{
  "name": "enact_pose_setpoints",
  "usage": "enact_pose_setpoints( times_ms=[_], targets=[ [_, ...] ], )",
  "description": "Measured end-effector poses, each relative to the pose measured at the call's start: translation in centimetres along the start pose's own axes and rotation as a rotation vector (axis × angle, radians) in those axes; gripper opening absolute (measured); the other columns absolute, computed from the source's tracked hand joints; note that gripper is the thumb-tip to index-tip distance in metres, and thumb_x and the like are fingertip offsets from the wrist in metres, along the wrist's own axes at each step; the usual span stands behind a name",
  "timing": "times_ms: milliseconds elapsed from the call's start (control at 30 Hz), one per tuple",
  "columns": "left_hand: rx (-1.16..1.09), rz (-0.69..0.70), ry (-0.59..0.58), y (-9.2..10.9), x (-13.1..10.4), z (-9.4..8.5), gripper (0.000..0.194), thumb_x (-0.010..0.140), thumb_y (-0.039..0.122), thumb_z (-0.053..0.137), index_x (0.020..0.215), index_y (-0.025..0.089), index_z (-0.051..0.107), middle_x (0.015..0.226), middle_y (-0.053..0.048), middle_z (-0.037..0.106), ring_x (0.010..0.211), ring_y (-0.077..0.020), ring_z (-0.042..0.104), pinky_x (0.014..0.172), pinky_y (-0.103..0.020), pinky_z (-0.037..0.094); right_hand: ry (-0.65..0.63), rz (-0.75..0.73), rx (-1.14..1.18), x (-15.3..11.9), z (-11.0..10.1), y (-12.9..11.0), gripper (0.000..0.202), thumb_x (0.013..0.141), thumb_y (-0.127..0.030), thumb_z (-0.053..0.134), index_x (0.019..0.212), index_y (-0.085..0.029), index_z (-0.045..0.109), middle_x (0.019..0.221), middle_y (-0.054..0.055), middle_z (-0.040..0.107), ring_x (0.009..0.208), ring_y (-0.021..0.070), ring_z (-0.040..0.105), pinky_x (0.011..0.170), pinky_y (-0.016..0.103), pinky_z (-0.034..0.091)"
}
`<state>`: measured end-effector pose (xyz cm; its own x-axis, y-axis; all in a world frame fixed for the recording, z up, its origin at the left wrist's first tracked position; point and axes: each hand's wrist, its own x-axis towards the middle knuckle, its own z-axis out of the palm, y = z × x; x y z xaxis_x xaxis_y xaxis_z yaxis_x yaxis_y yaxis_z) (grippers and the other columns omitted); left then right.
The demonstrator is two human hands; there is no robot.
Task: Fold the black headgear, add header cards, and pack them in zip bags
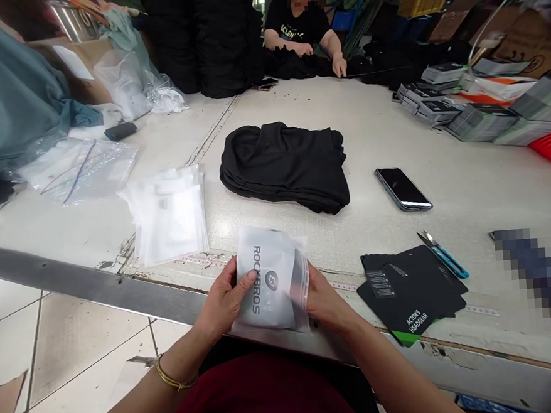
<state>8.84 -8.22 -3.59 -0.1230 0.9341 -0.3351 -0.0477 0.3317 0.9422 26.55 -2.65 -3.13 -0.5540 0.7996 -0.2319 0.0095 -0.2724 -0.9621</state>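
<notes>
A frosted plastic zip bag (274, 282) printed "ROCKBROS" is held over the table's front edge; something flat inside it is hard to make out. My left hand (227, 295) grips the bag's left side, thumb on top. At the zip side, my right hand (322, 294) has its fingers closed on the bag, most of them hidden behind it. Beyond the bag lies a pile of folded black cloth (285, 168). Several flat frosted bags (170, 217) are stacked to the left. Black cards (411, 291) marked "ACTOR'S HEADGEAR" are fanned out to the right.
Small blue-handled scissors (444, 257) rest against the cards, and a phone (403, 188) lies behind them. Stacked card packs (480, 107) stand at the far right. Clear plastic bags (84, 166) lie at left. Across the table a person (300, 25) handles black cloth.
</notes>
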Motion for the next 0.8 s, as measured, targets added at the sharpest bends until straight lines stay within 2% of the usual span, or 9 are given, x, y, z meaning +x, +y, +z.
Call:
enact_pose_setpoints(
  times_ms=[167,333,433,567,700,800],
  targets=[
    [0.281,0.102,0.044,-0.5,0.2,0.1,0.048,0.086,0.049,0.045,0.126,0.022,0.046,0.105,-0.006,0.066,0.094,-0.0256,0.061,0.080,-0.036,0.048,0.032,-0.031,-0.107,0.3,0.2,0.7,0.049,0.063,-0.016,0.070,0.110,-0.019,0.059,0.113,0.007,0.062,0.104,0.0263,0.056,0.093,0.040,0.044],
    [0.453,0.164,0.168,-0.3,0.2,0.8,0.051,0.087,0.049,0.042,0.129,0.021,0.041,0.104,-0.007,0.065,0.092,-0.0261,0.061,0.080,-0.037,0.046,0.118,-0.053,-0.164,0.5,0.6,1.3,0.056,0.057,-0.010,0.071,0.111,-0.020,0.057,0.111,0.008,0.063,0.102,0.0269,0.057,0.088,0.038,0.047],
    [0.431,0.152,0.181,-0.3,0.0,0.8,0.049,0.088,0.050,0.037,0.128,0.022,0.042,0.106,-0.007,0.065,0.093,-0.0258,0.061,0.078,-0.035,0.046,0.136,-0.093,-0.124,0.5,0.5,1.8,0.059,0.055,-0.008,0.070,0.111,-0.019,0.056,0.114,0.008,0.062,0.105,0.0280,0.056,0.089,0.038,0.047],
    [0.351,0.064,0.146,-0.3,-0.5,0.4,0.050,0.091,0.054,0.027,0.128,0.024,0.043,0.097,-0.005,0.068,0.084,-0.0239,0.062,0.070,-0.033,0.046,0.100,-0.026,0.020,0.3,-0.2,2.0,0.049,0.061,-0.011,0.068,0.108,-0.018,0.058,0.110,0.008,0.064,0.098,0.0272,0.060,0.085,0.038,0.049],
    [0.405,0.052,0.108,-0.2,-0.8,0.3,0.047,0.090,0.054,0.031,0.112,0.022,0.057,0.084,-0.003,0.068,0.077,-0.0229,0.061,0.067,-0.031,0.044,0.085,0.030,0.079,0.2,-1.1,1.1,0.041,0.065,-0.015,0.067,0.105,-0.019,0.062,0.106,0.007,0.067,0.095,0.0271,0.062,0.078,0.036,0.052],
    [0.368,0.046,0.126,0.5,-0.6,0.0,0.043,0.088,0.053,0.037,0.103,0.021,0.062,0.079,-0.002,0.067,0.073,-0.0206,0.060,0.063,-0.029,0.045,0.121,0.071,0.047,0.0,-1.9,-0.2,0.046,0.064,-0.018,0.070,0.108,-0.020,0.061,0.106,0.006,0.067,0.099,0.0272,0.060,0.081,0.036,0.051]
  ],
)
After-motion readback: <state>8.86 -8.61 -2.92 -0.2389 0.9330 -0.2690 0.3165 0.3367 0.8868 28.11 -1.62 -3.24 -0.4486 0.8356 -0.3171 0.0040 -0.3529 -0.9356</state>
